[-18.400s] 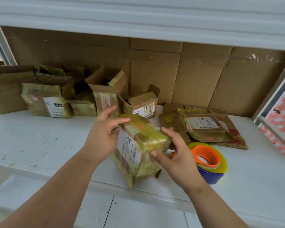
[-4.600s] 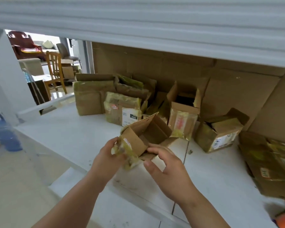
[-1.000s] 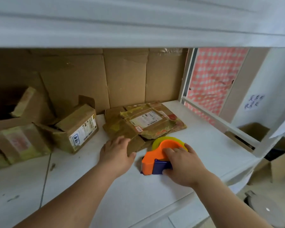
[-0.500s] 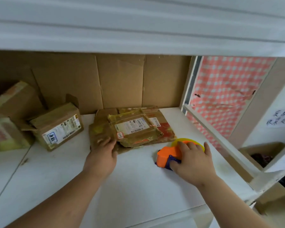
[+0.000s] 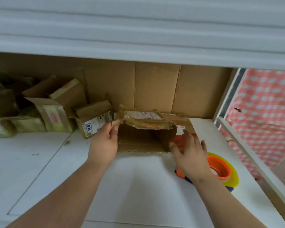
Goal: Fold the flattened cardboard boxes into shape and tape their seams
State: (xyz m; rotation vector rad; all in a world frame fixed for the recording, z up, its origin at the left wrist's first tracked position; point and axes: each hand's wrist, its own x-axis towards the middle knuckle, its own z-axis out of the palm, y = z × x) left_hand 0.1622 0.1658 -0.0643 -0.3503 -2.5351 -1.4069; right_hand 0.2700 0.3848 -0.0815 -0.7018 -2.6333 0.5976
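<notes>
A flattened cardboard box (image 5: 144,119) with a white label and old yellowed tape is raised off the stack at the back of the white shelf (image 5: 138,186). My left hand (image 5: 105,142) pinches its left corner flap between thumb and fingers. My right hand (image 5: 190,153) hovers with spread fingers just right of the box's lower flap, over another flat box (image 5: 183,129) with a red patch. An orange and yellow tape dispenser (image 5: 220,168) lies on the shelf behind my right wrist, partly hidden by it.
Several folded boxes stand at the back left, the nearest a small labelled one (image 5: 95,119). Brown cardboard sheets (image 5: 155,89) line the back wall. A white shelf frame (image 5: 247,145) and red checked cloth (image 5: 266,112) bound the right side. An upper shelf overhangs.
My right hand has let go of the tape dispenser and moved up to the stack. My left hand has lifted the top flattened box by its left corner.
</notes>
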